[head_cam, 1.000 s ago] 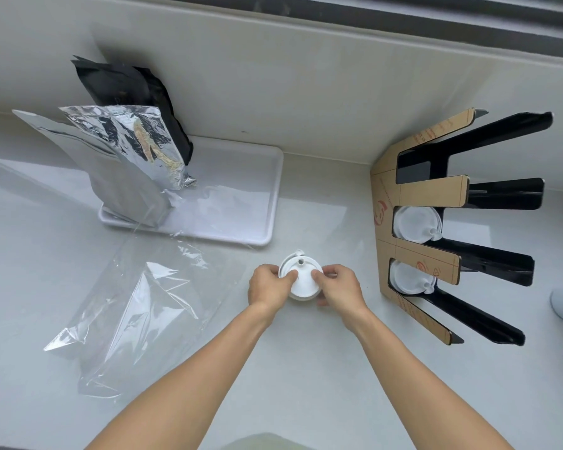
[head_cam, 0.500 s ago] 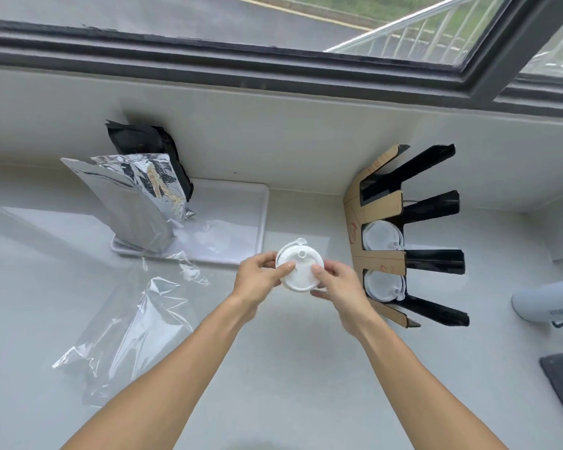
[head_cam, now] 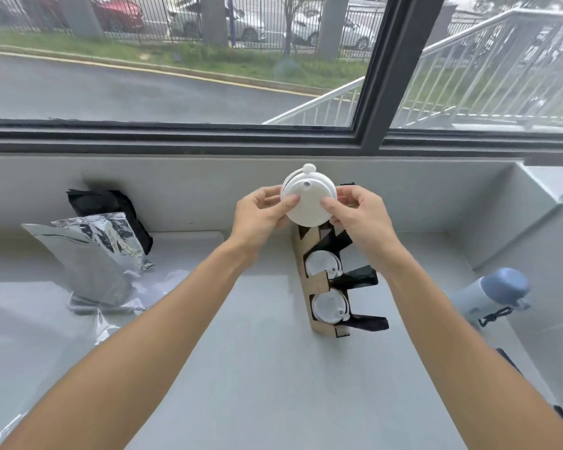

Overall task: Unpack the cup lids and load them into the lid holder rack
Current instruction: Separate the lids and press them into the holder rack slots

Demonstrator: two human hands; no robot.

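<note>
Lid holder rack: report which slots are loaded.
Partly loaded: the lid holder rack shows white lids in two slots; the slot above is hidden behind the held lid.

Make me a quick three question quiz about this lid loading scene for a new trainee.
1. True or false: the white lid is held by both the left hand and the right hand.
2. How many rack slots already show lids? A) none B) two C) four
3. Fill in: the foil bag stands to the ____ of the rack.

Key: 1 true; 2 B; 3 left.
</note>
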